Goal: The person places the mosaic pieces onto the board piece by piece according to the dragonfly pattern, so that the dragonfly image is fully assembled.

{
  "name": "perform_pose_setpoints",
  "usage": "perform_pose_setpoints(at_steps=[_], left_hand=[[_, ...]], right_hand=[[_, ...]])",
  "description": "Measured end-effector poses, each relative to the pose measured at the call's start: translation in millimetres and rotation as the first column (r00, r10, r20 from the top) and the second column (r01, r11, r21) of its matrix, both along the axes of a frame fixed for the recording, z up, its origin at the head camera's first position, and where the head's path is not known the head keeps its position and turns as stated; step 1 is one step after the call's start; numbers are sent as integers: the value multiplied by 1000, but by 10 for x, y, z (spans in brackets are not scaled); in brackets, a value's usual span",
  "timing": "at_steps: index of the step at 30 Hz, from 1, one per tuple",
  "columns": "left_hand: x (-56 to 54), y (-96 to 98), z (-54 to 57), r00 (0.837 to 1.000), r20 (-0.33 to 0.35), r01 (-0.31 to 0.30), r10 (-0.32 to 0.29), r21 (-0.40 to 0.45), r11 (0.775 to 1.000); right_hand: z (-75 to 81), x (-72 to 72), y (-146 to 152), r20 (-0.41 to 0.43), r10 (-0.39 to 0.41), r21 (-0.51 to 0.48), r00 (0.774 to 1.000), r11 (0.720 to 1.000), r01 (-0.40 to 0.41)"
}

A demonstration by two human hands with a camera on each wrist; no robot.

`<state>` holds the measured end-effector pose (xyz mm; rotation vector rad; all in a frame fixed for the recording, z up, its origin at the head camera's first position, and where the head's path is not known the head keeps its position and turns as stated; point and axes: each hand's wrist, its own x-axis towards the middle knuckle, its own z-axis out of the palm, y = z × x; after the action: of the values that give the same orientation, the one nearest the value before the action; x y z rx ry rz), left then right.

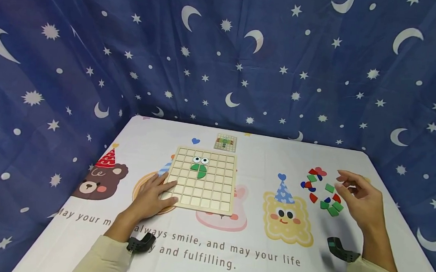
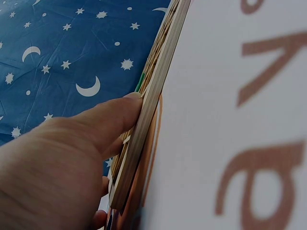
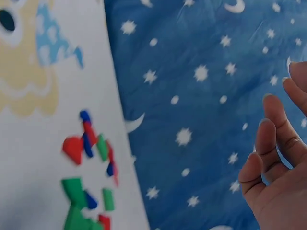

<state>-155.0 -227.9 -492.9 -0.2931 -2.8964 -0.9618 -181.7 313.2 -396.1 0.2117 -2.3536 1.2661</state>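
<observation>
My left hand (image 1: 152, 196) rests on the near left corner of a wooden grid board (image 1: 214, 194), thumb and fingers over its frame. In the left wrist view, the thumb (image 2: 115, 115) touches the edge of the board (image 2: 152, 96). On the board sit two round eye pieces (image 1: 197, 160) and, just below them, rounded green pieces (image 1: 202, 174). My right hand (image 1: 364, 201) is raised beside a loose group of small pieces, holding nothing. In the right wrist view, its fingers (image 3: 272, 139) are slightly bent and apart.
Red, blue and green pieces (image 1: 329, 187) lie scattered at the right of the table. Behind the board lies a small picture card (image 1: 225, 142) printed with a grid pattern. The white tablecloth (image 1: 255, 255) carries cartoon prints and lettering. A blue star-and-moon curtain (image 1: 222, 69) hangs behind.
</observation>
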Motion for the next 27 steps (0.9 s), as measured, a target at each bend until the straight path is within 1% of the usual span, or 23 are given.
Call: perform_pose_setpoints(at_steps=[3,7,12,14,18,21,23,27], left_hand=[[-1,2,1,1000,3,-2,2,-3,1000],[0,10,-3,1000,11,-4,4,1,1000],[0,-1,-3,1000,8,-2,2,5,1000],[6,-14,2,1000,1,-6,6,8,1000],[19,-28,0,1000,-8,-13,13,8,1000],[23,-23,-6,1000,-6,-13,13,6,1000],[20,-10,-3,1000,3,-8,8,5,1000],[12,7,17,1000,16,-6,6,3,1000]], right_hand=[[-88,-3,84,70,-30,11,997,1000,29],[-228,-7,207,150,-63,38,987,998,58],[-420,-37,323,207,-98,71,974,994,85],[-493,-81,338,218,-104,93,970,992,85],[-619,-146,338,260,-95,152,961,987,56],[-691,-145,330,325,-97,211,941,977,28],[-737,-127,330,360,-103,255,927,967,8],[-827,-117,323,383,-94,348,919,936,-49]])
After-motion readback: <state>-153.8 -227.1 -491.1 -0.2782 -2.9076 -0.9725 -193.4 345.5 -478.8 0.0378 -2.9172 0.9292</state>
